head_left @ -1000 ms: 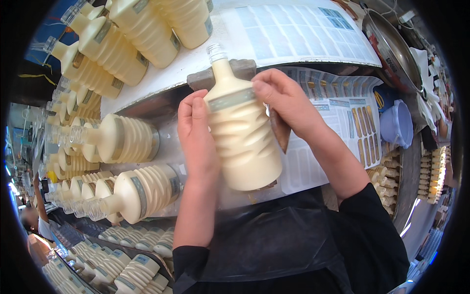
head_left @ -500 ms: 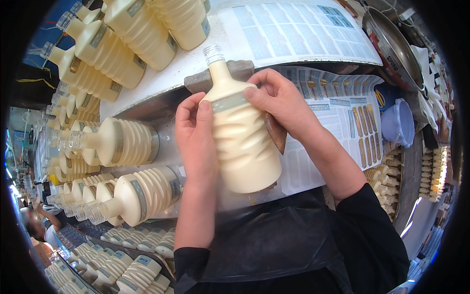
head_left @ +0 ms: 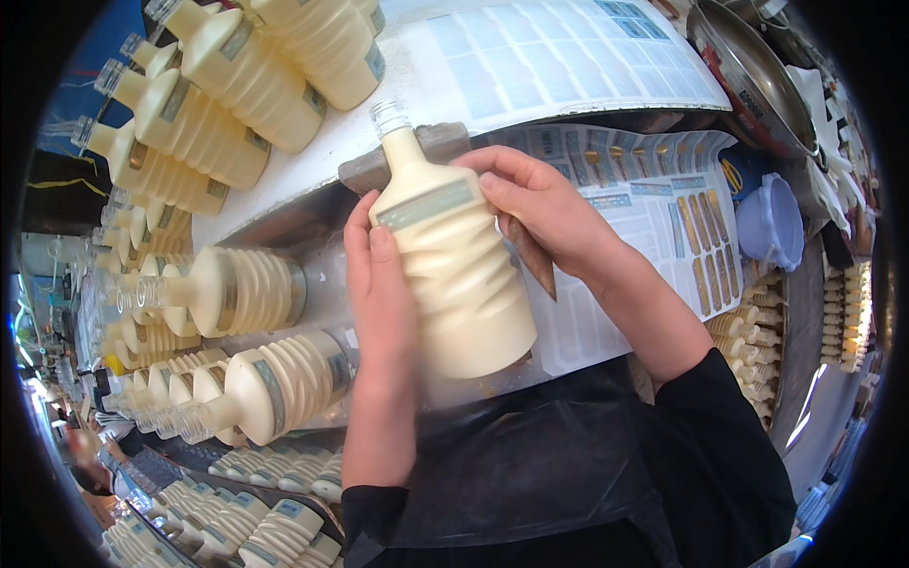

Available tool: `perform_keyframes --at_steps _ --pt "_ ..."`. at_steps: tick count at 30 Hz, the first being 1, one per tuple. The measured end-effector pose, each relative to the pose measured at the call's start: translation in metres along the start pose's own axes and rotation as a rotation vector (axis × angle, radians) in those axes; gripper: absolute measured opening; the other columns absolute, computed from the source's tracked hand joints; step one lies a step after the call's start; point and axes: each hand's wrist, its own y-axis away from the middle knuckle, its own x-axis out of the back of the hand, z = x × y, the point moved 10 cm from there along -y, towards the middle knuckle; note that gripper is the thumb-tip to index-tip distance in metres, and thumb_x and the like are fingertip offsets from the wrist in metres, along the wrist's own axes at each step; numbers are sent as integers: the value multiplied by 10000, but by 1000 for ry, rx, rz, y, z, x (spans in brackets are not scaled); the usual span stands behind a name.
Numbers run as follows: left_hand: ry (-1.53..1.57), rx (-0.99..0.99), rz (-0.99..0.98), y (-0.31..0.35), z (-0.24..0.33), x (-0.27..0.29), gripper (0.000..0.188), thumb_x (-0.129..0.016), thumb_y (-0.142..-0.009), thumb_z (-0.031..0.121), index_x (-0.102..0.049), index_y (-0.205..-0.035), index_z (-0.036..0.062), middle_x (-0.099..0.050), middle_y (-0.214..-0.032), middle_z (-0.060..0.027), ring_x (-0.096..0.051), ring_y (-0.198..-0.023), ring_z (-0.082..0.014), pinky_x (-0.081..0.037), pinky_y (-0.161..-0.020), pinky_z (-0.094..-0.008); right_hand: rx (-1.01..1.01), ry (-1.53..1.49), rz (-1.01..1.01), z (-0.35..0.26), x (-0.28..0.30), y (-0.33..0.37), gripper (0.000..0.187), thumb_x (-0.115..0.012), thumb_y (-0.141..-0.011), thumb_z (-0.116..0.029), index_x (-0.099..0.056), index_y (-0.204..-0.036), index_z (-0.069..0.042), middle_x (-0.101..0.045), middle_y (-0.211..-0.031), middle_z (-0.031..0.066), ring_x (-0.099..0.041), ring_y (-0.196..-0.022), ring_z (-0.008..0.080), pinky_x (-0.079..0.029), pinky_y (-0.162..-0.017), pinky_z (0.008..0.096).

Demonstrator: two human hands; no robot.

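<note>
A cream bottle [head_left: 464, 293] with a wavy body and a clear threaded neck lies in front of me, tilted with its neck pointing away and a little left. A grey-blue label strip [head_left: 428, 203] runs across its shoulder. My left hand [head_left: 381, 275] is closed along the bottle's left side, thumb near the label's left end. My right hand [head_left: 544, 204] grips the right shoulder, thumb and fingers at the label's right end. A brown pointed flat piece [head_left: 530, 257] sticks out below my right hand; its upper end is hidden. Behind the neck sits a grey block [head_left: 440, 142].
Labelled cream bottles [head_left: 251, 289] crowd the left, with more bottles [head_left: 241, 90] on the white ledge. Sticker sheets [head_left: 653, 189] lie to the right, and another sheet [head_left: 568, 62] is on the ledge. A lilac bucket [head_left: 772, 222] and a metal pan [head_left: 757, 76] stand far right.
The bottle has turned slightly and shifted left. My right thumb has moved off the label's face to its right end. My left hand sits a little lower against the side.
</note>
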Motion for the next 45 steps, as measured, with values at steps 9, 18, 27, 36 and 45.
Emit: perform_keyframes --at_steps 9,18,27,36,45 --pt "-163 -26 48 -8 10 -7 482 -536 -1061 344 -433 -1390 8 -571 -1252 -147 -570 -1129 -193 -476 -984 -327 90 205 121 -4 3 -9 350 -698 -953 -301 -676 -1158 -18 -601 -782 -9 -539 -711 58 -451 -652 248" --pt "-152 33 22 -11 9 -11 524 -689 -970 284 -451 -1336 -6 -565 -1230 -159 -555 -1095 -190 -471 -956 -328 126 236 165 -6 6 -7 417 -779 -882 -325 -701 -1131 1 -538 -654 -18 -495 -607 66 -414 -564 270" --pt "-118 31 -4 -13 6 -11 493 -626 -1001 290 -444 -1350 -6 -569 -1247 -170 -555 -1099 -187 -471 -960 -330 98 177 101 -1 5 -8 285 -669 -981 -246 -679 -1164 -28 -660 -882 -9 -584 -813 39 -476 -730 216" --pt "-113 18 -37 -11 5 -12 437 -465 -1076 313 -407 -1403 28 -537 -1296 -166 -520 -1158 -200 -425 -1023 -337 39 54 40 7 10 -11 318 -579 -1048 -239 -652 -1253 -7 -690 -1044 30 -622 -968 75 -506 -865 244" --pt "-110 3 -22 -9 4 -5 454 -390 -1109 303 -386 -1454 7 -550 -1344 -156 -563 -1213 -206 -457 -1040 -336 -15 -181 46 18 5 1 354 -538 -1046 -180 -644 -1310 31 -705 -1130 73 -640 -1027 99 -514 -904 251"
